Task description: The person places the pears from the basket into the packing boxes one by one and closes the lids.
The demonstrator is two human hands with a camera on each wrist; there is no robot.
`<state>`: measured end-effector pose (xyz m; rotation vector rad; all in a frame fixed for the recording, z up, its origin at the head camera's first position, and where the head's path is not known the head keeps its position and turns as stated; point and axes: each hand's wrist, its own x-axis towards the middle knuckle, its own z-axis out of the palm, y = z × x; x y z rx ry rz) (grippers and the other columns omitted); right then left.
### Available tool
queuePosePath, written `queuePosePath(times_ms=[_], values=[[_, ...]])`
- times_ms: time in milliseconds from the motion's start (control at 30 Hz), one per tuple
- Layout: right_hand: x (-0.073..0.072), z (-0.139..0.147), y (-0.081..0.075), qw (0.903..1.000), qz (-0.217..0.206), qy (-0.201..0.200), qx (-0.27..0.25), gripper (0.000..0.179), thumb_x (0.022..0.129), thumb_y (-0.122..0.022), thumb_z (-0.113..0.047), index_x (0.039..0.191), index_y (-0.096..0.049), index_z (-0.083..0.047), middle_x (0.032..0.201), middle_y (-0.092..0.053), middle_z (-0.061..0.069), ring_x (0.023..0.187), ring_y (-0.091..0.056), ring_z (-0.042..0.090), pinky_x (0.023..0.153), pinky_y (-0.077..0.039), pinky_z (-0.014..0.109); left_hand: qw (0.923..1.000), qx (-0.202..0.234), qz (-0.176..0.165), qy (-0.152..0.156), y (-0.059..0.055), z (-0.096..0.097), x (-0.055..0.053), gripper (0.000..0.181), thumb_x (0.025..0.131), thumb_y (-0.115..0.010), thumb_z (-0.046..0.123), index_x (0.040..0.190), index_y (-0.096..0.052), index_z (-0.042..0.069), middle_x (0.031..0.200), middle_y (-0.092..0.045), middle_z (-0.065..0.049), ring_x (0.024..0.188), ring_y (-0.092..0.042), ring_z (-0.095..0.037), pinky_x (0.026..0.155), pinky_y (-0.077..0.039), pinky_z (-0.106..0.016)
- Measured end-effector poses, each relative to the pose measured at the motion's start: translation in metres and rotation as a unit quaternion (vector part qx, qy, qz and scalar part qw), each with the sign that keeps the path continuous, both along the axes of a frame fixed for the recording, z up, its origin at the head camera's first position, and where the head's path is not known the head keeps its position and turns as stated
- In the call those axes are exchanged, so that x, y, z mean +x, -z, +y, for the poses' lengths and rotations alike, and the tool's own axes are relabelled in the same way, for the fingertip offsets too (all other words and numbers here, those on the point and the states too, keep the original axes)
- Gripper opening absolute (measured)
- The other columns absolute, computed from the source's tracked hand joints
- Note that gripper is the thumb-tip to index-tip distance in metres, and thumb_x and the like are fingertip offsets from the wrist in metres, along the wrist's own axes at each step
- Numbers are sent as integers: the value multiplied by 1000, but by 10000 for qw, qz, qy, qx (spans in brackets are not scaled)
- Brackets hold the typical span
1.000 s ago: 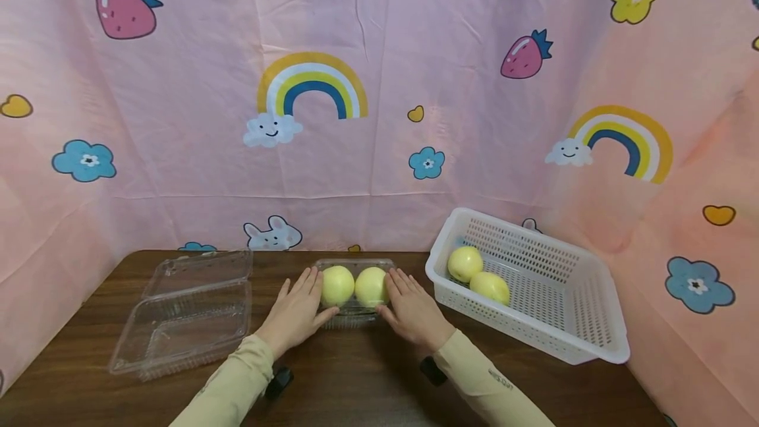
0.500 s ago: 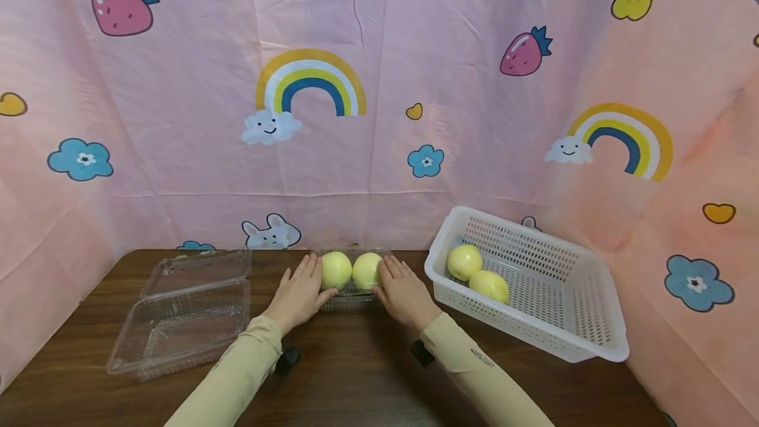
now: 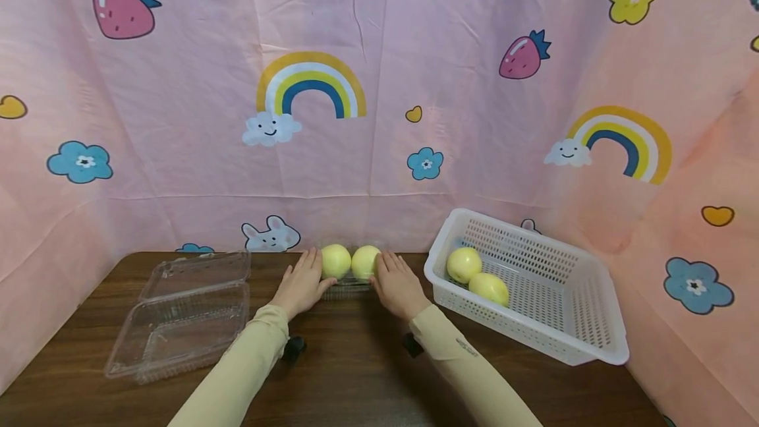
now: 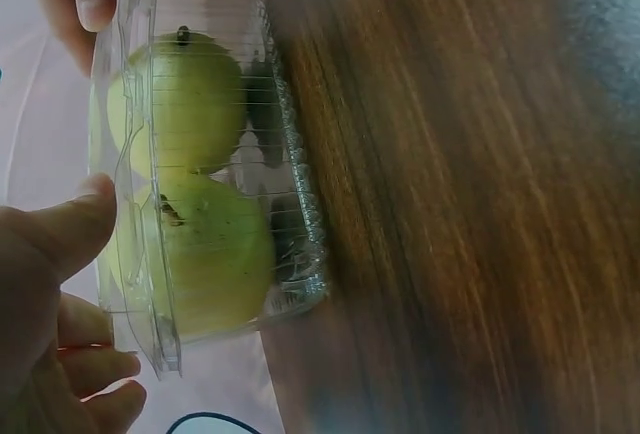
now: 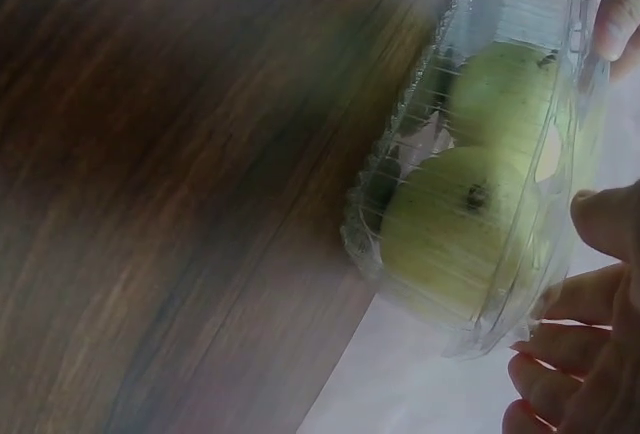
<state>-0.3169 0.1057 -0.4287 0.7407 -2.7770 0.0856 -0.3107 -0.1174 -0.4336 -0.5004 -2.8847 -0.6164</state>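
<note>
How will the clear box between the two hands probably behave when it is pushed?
The clear box probably flexes under squeezing, because its transparent ribbed walls look thin. It seems more likely to slide than tip, sitting low on the table. The two round fruits inside may shift, since gaps show beside them.

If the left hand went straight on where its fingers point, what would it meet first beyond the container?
The left hand would probably meet the pink printed curtain; depth is unclear.
</note>
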Motion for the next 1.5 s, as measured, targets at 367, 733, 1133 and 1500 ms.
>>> queuePosePath(times_ms=[367, 733, 1133, 1500], values=[[-11, -8, -1, 9997, -71, 227, -88, 51, 101, -51, -28, 139, -44, 6, 139, -47, 22, 132, -40, 33, 110, -28, 42, 9994, 15, -225, -263, -7, 2, -8, 68, 99, -57, 25, 143, -27, -17, 149, -23, -33, 139, -21, -44, 104, -19, -67], [-18, -12, -3, 9996, 37, 266, -10, 50, 101, -52, -28, 137, -47, 5, 138, -49, 20, 131, -42, 32, 110, -28, 41, 9987, -214, 156, -446, 0, 5, -14, 65, 98, -58, 24, 142, -32, -16, 148, -28, -31, 138, -25, -42, 104, -19, -66], [-18, -5, -5, 9988, 427, -18, -240, 46, 94, -63, -22, 131, -52, 2, 131, -54, 20, 125, -47, 32, 107, -32, 42, 9963, -383, 752, -170, -9, 5, -6, 55, 96, -62, 21, 139, -45, -7, 146, -35, -30, 134, -31, -44, 103, -20, -67], [-7, 2, -10, 9947, 734, -436, -570, 38, 89, -67, -16, 122, -57, 1, 122, -57, 20, 116, -54, 33, 101, -39, 42, 9948, -477, 900, -30, -18, -2, 12, 51, 94, -64, 19, 137, -49, -4, 142, -41, -28, 130, -37, -45, 98, -27, -69]])
